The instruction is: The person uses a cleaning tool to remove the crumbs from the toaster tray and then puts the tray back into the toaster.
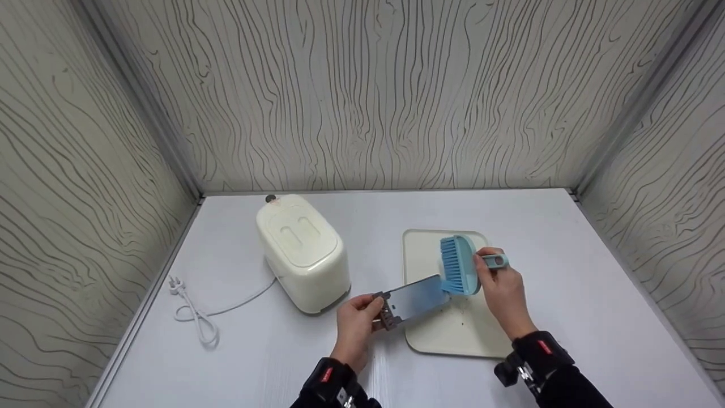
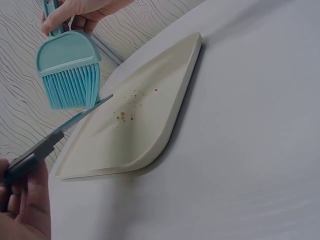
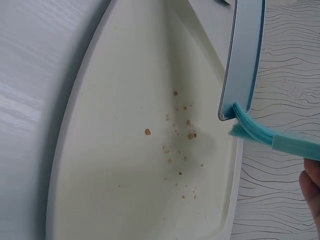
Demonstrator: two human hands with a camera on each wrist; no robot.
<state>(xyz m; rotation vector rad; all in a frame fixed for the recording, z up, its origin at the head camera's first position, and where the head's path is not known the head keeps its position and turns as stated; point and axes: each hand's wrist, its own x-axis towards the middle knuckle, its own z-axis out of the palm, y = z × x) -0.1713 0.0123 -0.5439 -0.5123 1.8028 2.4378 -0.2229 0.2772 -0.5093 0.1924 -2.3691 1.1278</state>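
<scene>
My left hand pinches the dark end of a flat metal crumb tray, thumb on top. The crumb tray slants over a cream serving tray. In my right hand is the handle of a light-blue hand brush. The brush's bristles touch the crumb tray's far end and bend against it in the right wrist view. Brown crumbs lie scattered on the serving tray beneath.
A cream toaster stands left of my hands. Its white cord runs left to a plug by the table's left edge. Patterned panels enclose the white table at the back and both sides.
</scene>
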